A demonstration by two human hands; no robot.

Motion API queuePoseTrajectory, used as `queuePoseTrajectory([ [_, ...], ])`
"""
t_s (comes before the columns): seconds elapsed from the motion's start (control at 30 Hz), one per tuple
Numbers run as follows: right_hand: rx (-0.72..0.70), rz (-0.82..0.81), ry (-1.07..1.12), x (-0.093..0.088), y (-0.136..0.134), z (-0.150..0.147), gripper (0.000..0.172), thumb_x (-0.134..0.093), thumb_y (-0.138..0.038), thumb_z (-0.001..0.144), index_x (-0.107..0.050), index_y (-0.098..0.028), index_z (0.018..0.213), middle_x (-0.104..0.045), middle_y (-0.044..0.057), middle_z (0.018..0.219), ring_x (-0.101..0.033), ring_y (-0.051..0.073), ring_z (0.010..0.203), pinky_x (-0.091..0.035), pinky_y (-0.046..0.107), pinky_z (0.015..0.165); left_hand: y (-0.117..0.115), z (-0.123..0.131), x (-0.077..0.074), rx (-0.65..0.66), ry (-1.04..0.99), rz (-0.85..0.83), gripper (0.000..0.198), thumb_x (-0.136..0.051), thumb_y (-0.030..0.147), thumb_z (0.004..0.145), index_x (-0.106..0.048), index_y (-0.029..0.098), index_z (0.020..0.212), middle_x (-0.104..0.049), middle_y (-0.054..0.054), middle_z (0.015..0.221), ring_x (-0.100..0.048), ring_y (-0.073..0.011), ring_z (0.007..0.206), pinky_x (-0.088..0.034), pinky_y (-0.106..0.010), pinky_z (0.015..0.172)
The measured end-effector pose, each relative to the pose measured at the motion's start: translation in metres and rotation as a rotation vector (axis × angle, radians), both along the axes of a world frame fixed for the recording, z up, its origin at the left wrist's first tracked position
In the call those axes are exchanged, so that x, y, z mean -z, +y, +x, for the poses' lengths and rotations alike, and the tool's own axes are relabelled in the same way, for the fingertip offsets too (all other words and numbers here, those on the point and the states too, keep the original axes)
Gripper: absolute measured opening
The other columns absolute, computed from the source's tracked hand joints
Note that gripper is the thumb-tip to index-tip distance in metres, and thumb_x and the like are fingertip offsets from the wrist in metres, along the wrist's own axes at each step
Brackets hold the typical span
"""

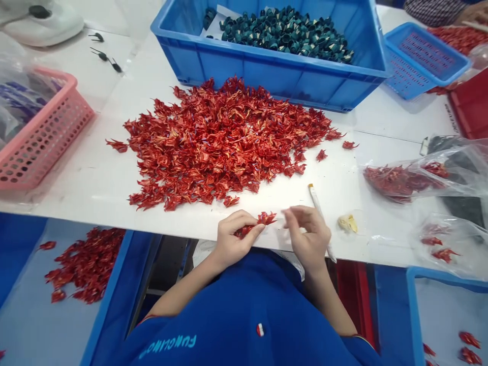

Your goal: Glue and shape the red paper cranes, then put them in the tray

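Left grip [238,239] is closed in a pinch on a small folded red piece [254,229], just over the edge of the white tabletop [87,190]. Right grip [308,239] is half curled, fingertips [288,212] just beside the piece; can't tell if they touch it or hold anything.

Technique call: use fingertips only, light pressure, as the thin points look easy to crush. Keep the piece near the tabletop for support.

Containers: blue plastic crate [244,66] beyond the loose red pile [213,142], full of dark green folded pieces [285,35]. Blue perforated basket [404,31] upper right. Pink perforated basket [57,134] at left, clear plastic inside. Clear bag [400,180] at right holds red pieces; a second clear bag [446,244] below it holds a few more. Blue tray [114,274] low left also holds red pieces [86,264].
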State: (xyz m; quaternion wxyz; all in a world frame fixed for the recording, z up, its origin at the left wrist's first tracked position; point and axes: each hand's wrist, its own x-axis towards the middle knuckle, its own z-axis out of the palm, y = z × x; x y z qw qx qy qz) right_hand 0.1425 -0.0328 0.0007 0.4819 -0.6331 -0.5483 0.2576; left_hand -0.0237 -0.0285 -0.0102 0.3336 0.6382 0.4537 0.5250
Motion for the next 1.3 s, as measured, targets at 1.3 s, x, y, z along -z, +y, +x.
queuePoseTrajectory([
  [1.3, 0.581, 0.083, -0.38, -0.01, -0.027, 0.118, 0.037, -0.059, -0.047, 0.086, -0.067, -0.017, 0.066, -0.059, 0.001, 0.054, -0.059, 0.018, 0.055, -0.048, 0.033, 0.06, 0.012, 0.009, -0.003, 0.066, -0.041, -0.201, 0.016, -0.067, 0.019, 0.077, -0.064, 0.018, 0.062, -0.063, -0.001, 0.058, -0.057, -0.0131, 0.055, -0.047, -0.024, 0.053],
])
